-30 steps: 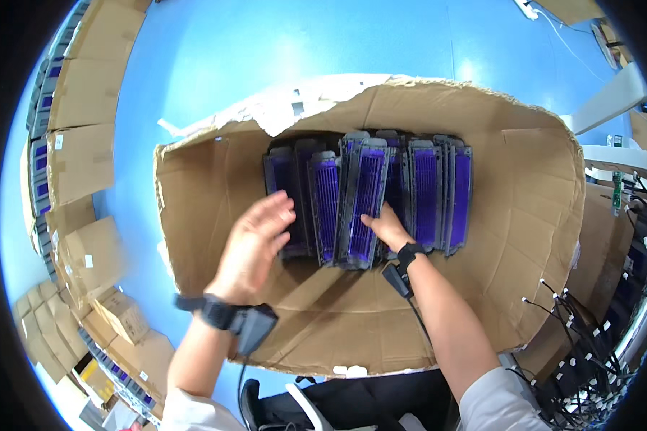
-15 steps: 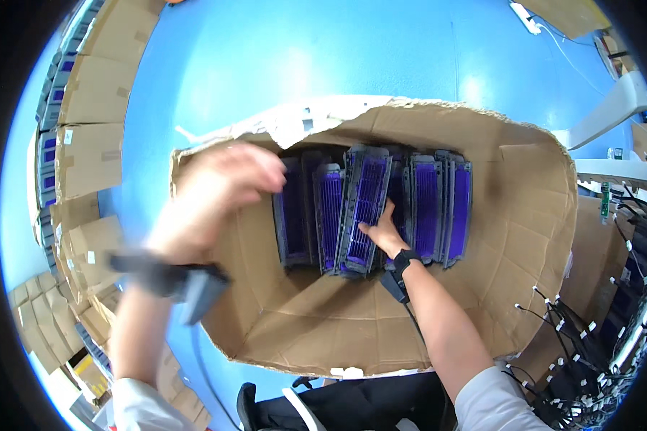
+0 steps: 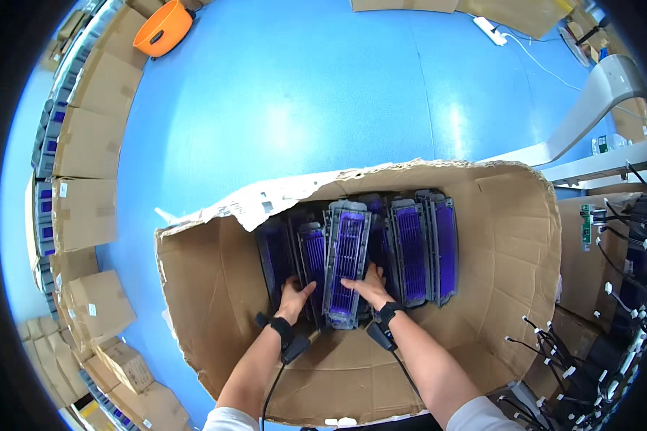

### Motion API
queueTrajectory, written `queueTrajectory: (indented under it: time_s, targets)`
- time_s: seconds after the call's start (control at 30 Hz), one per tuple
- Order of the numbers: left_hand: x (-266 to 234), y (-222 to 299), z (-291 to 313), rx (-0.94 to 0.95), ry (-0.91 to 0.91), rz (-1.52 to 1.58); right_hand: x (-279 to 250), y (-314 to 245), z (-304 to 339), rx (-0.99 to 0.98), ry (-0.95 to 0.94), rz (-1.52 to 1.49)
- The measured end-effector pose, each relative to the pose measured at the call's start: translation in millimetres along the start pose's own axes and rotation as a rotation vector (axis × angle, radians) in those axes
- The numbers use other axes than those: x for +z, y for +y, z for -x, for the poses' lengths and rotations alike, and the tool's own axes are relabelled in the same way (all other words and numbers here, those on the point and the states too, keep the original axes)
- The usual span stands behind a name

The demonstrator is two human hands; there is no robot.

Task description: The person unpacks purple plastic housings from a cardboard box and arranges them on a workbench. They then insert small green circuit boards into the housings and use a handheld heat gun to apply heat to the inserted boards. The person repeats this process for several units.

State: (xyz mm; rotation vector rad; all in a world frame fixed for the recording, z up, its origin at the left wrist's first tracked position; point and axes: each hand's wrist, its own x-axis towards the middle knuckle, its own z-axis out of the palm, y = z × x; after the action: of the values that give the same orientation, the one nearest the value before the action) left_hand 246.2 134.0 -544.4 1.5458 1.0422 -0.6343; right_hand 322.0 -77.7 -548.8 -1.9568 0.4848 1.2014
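Note:
Inside a large cardboard box point(image 3: 507, 237) stand several long purple slatted panels in grey frames, packed side by side. My right hand point(image 3: 370, 286) is closed on the middle slatted panel point(image 3: 350, 251), its thumb on the face and its fingers round the right edge. This panel sits higher than its neighbours. At the lower end of the slatted panel to its left point(image 3: 313, 248), my left hand point(image 3: 293, 298) reaches in with thumb and fingers apart; whether it touches that panel is hard to tell. Two more panels point(image 3: 412, 251) lean to the right of my right hand.
The box has a torn, ragged far rim. Cartons point(image 3: 86, 215) line the left side, and an orange tub point(image 3: 163, 30) is at the far left. At right are a grey-white metal frame point(image 3: 589, 108) and a bundle of black cables with white plugs point(image 3: 553, 352). Cords hang from both my wrists.
My left hand has come down from above the box's left side to the panels. My right hand keeps hold of the middle panel. The view has shifted, showing more floor beyond the box.

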Motion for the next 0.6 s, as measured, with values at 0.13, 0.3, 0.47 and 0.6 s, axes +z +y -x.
queueTrajectory:
  time_s: [0.13,0.3,0.47,0.6]
  targets:
    - [22,-3,18,-0.025,0.086,-0.125,5,6,8,-0.021,0.028,0.075]
    - [33,-2,34,0.003,0.023,0.088,-3,-1,19,0.024,-0.034,0.107]
    - [36,8,38,0.007,-0.065,0.119,-3,18,14,-0.103,0.145,0.163]
    - [41,4,39,-0.017,-0.054,0.231,9,32,10,-0.21,0.248,0.155]
